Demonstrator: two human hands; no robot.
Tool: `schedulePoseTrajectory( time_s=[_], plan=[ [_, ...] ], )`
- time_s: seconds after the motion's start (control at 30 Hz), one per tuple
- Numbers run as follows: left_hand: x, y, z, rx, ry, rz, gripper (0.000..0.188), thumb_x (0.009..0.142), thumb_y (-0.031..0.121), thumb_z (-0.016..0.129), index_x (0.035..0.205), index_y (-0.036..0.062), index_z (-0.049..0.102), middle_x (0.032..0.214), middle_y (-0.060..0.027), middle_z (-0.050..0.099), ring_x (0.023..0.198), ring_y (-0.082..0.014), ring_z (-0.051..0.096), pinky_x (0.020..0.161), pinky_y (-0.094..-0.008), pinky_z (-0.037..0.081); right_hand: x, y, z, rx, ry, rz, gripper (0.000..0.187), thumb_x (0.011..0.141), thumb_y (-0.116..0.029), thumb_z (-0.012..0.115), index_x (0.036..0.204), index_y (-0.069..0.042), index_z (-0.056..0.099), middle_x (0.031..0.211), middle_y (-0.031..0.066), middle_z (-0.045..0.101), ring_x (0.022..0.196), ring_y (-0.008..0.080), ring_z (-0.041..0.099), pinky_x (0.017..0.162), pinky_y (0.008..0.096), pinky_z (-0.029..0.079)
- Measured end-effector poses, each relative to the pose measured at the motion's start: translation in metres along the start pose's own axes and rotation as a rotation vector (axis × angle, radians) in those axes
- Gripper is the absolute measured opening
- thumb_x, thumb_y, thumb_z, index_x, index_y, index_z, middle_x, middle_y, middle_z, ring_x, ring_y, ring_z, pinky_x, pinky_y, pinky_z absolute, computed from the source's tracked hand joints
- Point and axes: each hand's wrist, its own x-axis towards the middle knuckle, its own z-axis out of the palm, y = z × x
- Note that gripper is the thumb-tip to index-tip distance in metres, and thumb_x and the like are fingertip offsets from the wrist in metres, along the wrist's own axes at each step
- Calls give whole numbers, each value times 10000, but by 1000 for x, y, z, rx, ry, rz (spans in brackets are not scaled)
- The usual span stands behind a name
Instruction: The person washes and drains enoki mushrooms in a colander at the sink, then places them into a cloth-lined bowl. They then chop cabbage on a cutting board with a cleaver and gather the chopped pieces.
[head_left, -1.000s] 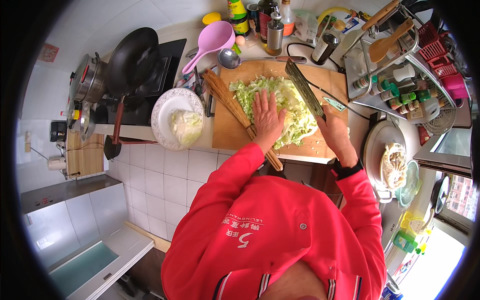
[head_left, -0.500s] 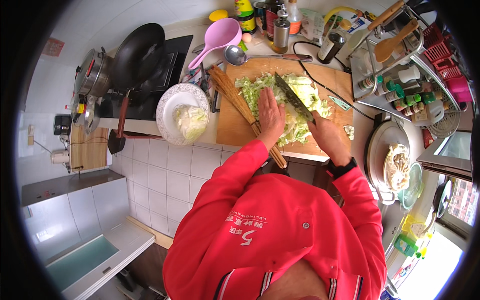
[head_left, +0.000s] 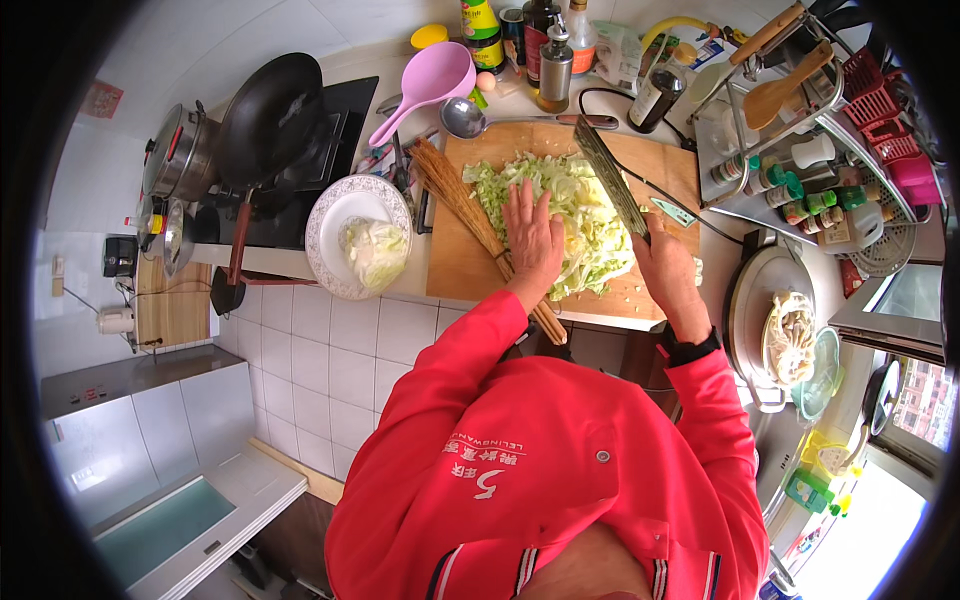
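Note:
A pile of chopped cabbage (head_left: 590, 225) covers the middle of a wooden cutting board (head_left: 465, 275). My left hand (head_left: 533, 240) lies over the pile's left part, its fingers spread. In my right hand (head_left: 668, 270) is the handle of a kitchen knife (head_left: 608, 180), whose dark blade points away from me along the pile's right edge. A bamboo brush (head_left: 455, 195) lies slantwise across the board's left side, its handle end partly under my left forearm. To the left, a patterned plate (head_left: 325, 245) carries a piece of cabbage (head_left: 376, 254).
A black wok (head_left: 270, 120) sits on the stove at the left. Behind the board lie a ladle (head_left: 464, 118) and a pink dipper (head_left: 437, 75), near several bottles. At right are a spice rack (head_left: 770, 170) and a round lidded pan (head_left: 755, 280) with a plate of mushrooms (head_left: 792, 335).
The knife has moved right, from over the cabbage to its right edge. My left hand's fingers have spread from being close together. The cabbage pile reaches less far to the right.

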Motion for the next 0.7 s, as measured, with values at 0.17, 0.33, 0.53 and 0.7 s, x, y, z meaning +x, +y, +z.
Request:
schedulePoseTrajectory(
  time_s=[0.17,0.33,0.53,0.7],
  plan=[
    [3,3,-4,67,-86,61,373,927,208,472,1248,29,538,1441,-119,394,1414,-357,179,1142,-550,88,9,26,18,-7,-170,78,304,893,-243,549,1101,-22,523,777,247,640,749,433,622,649,514,481],
    [12,-4,-10,19,3,49,359,925,195,475,1245,47,539,1392,-111,448,1382,-356,251,1131,-569,105,9,45,15,68,-87,108,322,891,-241,554,1119,-15,522,787,263,639,758,438,623,657,511,483],
    [13,-12,-19,-182,116,-19,384,934,182,470,1297,57,476,1402,-174,415,1311,-346,372,1109,-540,203,1,25,12,38,-155,116,345,900,-259,544,1146,-18,522,759,261,628,735,435,623,629,505,482],
    [5,-7,-19,-449,149,-65,422,981,271,384,1321,31,450,1424,-195,385,1313,-370,363,1098,-447,264,-4,9,8,81,-102,25,238,914,-229,536,1056,-39,551,739,263,612,709,432,613,611,502,474]
  ],
)
